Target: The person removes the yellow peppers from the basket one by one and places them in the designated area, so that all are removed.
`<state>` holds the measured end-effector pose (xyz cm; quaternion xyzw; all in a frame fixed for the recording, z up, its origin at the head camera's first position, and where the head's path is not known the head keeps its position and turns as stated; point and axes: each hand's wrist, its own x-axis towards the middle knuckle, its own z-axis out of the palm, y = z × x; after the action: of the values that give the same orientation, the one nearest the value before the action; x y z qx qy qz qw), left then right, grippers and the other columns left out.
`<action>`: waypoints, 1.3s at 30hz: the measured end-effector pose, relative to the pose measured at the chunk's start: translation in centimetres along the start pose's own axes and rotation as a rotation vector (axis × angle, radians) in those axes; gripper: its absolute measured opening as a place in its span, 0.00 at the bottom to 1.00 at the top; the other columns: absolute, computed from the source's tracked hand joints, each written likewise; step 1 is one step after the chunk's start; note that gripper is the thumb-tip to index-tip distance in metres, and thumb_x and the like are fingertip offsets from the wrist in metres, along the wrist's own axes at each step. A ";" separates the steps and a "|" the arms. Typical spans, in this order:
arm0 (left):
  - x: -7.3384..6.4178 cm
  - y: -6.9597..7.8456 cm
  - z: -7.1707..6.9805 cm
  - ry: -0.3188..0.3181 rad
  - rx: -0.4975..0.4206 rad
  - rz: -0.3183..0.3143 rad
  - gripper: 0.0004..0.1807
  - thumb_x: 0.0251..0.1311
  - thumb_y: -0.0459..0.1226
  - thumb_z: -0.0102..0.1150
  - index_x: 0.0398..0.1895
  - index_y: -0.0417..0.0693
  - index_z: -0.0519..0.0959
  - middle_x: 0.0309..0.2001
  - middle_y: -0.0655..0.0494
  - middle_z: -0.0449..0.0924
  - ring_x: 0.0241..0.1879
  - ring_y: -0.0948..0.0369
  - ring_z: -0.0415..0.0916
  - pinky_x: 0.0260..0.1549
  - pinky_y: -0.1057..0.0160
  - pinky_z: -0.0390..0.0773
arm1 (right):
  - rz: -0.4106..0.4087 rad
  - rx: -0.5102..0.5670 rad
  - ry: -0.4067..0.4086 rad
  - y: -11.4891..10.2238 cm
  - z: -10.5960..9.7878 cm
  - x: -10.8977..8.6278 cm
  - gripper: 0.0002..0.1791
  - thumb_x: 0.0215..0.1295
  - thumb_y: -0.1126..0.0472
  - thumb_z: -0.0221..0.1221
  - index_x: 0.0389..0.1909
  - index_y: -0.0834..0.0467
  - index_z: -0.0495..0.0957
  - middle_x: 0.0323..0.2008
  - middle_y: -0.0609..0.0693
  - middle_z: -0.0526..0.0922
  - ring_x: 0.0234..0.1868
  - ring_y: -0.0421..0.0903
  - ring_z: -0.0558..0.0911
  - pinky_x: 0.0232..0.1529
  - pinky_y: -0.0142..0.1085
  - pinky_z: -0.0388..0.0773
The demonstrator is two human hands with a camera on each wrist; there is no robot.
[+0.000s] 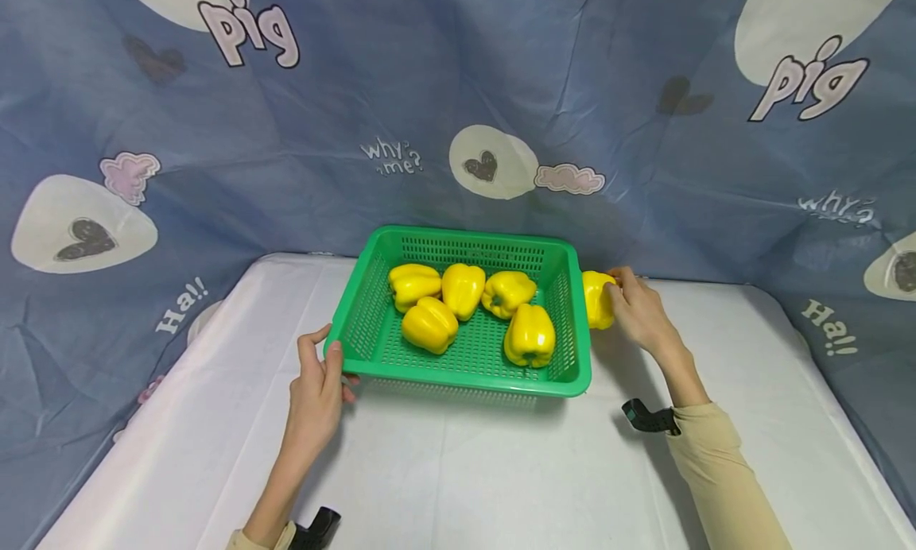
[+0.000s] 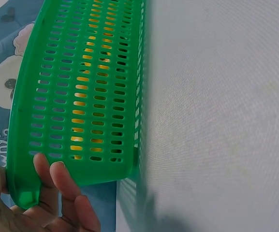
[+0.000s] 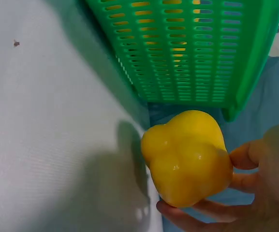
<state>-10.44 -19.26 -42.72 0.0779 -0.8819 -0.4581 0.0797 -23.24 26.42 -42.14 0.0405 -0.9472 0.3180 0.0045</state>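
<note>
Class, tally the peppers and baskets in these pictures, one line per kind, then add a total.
Peppers: 6 (5 in the basket, 1 held by the right hand)
Baskets: 1
Total: 7

I'm seeing yellow bell peppers (image 1: 463,290) and a green basket (image 1: 458,379) mid-frame, white tablecloth (image 1: 501,470) below, blue fabric (image 1: 429,81) with dark hearts (image 1: 481,167) above.

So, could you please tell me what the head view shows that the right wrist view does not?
Only the head view: the left hand gripping the green basket, and a clear look at five yellow peppers inside.
Only the right wrist view: a small dark speck on the white cloth.
Both: the right hand holding another pepper beside the basket.
</note>
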 end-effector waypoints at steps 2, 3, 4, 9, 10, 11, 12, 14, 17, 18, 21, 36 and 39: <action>0.0 0.0 0.0 0.000 -0.003 0.004 0.28 0.89 0.51 0.32 0.82 0.48 0.56 0.34 0.37 0.87 0.24 0.54 0.82 0.25 0.65 0.73 | 0.002 0.007 -0.007 0.2 0.2 0.1 0.29 0.87 0.52 0.35 0.75 0.67 0.64 0.71 0.75 0.74 0.71 0.76 0.74 0.70 0.68 0.70; 0.0 0.0 0.1 0.001 -0.004 0.005 0.28 0.89 0.52 0.33 0.81 0.48 0.56 0.34 0.37 0.87 0.23 0.54 0.82 0.25 0.64 0.73 | 0.001 0.010 -0.009 0.2 0.2 0.2 0.29 0.87 0.52 0.35 0.75 0.67 0.64 0.71 0.75 0.73 0.71 0.75 0.73 0.70 0.67 0.70; 0.1 0.0 0.1 0.001 -0.005 0.006 0.28 0.89 0.52 0.33 0.81 0.48 0.56 0.34 0.37 0.87 0.23 0.55 0.82 0.24 0.64 0.72 | 0.001 0.014 -0.012 0.2 0.3 0.2 0.29 0.88 0.52 0.35 0.76 0.67 0.63 0.72 0.75 0.73 0.71 0.75 0.73 0.71 0.67 0.70; 0.2 0.0 0.1 0.005 -0.012 0.010 0.28 0.89 0.52 0.33 0.81 0.48 0.56 0.33 0.37 0.87 0.23 0.55 0.82 0.25 0.65 0.73 | -0.003 0.018 -0.004 0.6 0.5 0.6 0.30 0.88 0.52 0.34 0.76 0.66 0.63 0.72 0.74 0.73 0.71 0.74 0.74 0.71 0.67 0.70; 0.2 0.0 0.1 0.006 -0.013 0.010 0.28 0.89 0.52 0.33 0.81 0.48 0.57 0.33 0.37 0.87 0.23 0.55 0.82 0.25 0.65 0.73 | -0.004 0.019 0.001 0.6 0.5 0.6 0.30 0.87 0.52 0.34 0.76 0.66 0.64 0.72 0.74 0.73 0.71 0.73 0.74 0.71 0.67 0.70; 0.2 0.0 0.1 0.007 -0.014 0.010 0.28 0.89 0.52 0.33 0.81 0.49 0.57 0.33 0.37 0.87 0.23 0.55 0.82 0.25 0.65 0.73 | -0.004 0.020 0.006 0.7 0.5 0.7 0.30 0.87 0.52 0.34 0.76 0.66 0.64 0.72 0.73 0.73 0.71 0.73 0.74 0.71 0.66 0.70; 0.2 0.0 0.1 0.007 -0.015 0.010 0.28 0.89 0.52 0.34 0.81 0.49 0.57 0.33 0.37 0.87 0.23 0.55 0.82 0.25 0.65 0.73 | -0.004 0.021 0.010 0.7 0.6 0.7 0.30 0.87 0.52 0.34 0.76 0.66 0.64 0.72 0.73 0.73 0.70 0.73 0.74 0.70 0.66 0.70; 0.2 0.0 0.1 0.007 -0.016 0.011 0.28 0.89 0.52 0.33 0.81 0.48 0.56 0.33 0.37 0.87 0.23 0.55 0.82 0.25 0.65 0.73 | -0.003 0.025 0.017 0.8 0.6 0.8 0.30 0.87 0.52 0.34 0.76 0.66 0.64 0.72 0.73 0.73 0.70 0.72 0.75 0.70 0.66 0.70; 0.1 0.1 0.1 0.007 -0.018 0.011 0.28 0.89 0.51 0.33 0.81 0.48 0.56 0.34 0.37 0.87 0.23 0.55 0.82 0.25 0.65 0.73 | -0.001 0.033 0.021 1.0 0.7 0.8 0.30 0.87 0.52 0.34 0.76 0.66 0.64 0.72 0.72 0.73 0.70 0.72 0.75 0.70 0.66 0.70; 0.1 0.0 0.1 0.006 -0.019 0.011 0.28 0.89 0.51 0.33 0.81 0.48 0.56 0.34 0.36 0.87 0.23 0.55 0.82 0.25 0.65 0.74 | -0.002 0.037 0.022 1.0 0.8 0.8 0.30 0.87 0.52 0.34 0.76 0.65 0.64 0.73 0.72 0.73 0.70 0.72 0.75 0.70 0.65 0.71; 0.0 0.0 0.1 0.007 -0.024 0.013 0.28 0.89 0.51 0.33 0.81 0.47 0.56 0.34 0.37 0.87 0.23 0.56 0.81 0.24 0.65 0.74 | -0.005 0.049 0.024 1.0 0.9 0.8 0.29 0.87 0.52 0.34 0.77 0.64 0.63 0.73 0.71 0.73 0.70 0.71 0.75 0.69 0.65 0.70; -0.1 -0.2 0.1 -0.001 -0.025 0.025 0.28 0.90 0.48 0.33 0.82 0.46 0.55 0.33 0.39 0.88 0.21 0.61 0.79 0.26 0.67 0.75 | -0.001 0.090 0.047 1.3 1.2 1.2 0.28 0.88 0.53 0.35 0.77 0.63 0.64 0.74 0.70 0.72 0.72 0.71 0.74 0.71 0.65 0.69; -0.1 -0.1 0.1 0.004 -0.024 0.023 0.28 0.89 0.49 0.33 0.82 0.46 0.55 0.33 0.38 0.88 0.21 0.59 0.80 0.26 0.66 0.75 | -0.004 0.094 0.050 1.7 1.4 1.4 0.28 0.87 0.52 0.35 0.76 0.63 0.64 0.74 0.71 0.72 0.73 0.71 0.73 0.72 0.66 0.68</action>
<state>-10.41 -19.20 -42.88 0.0676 -0.8770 -0.4675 0.0876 -24.75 26.84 -44.23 0.0344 -0.9307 0.3631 0.0270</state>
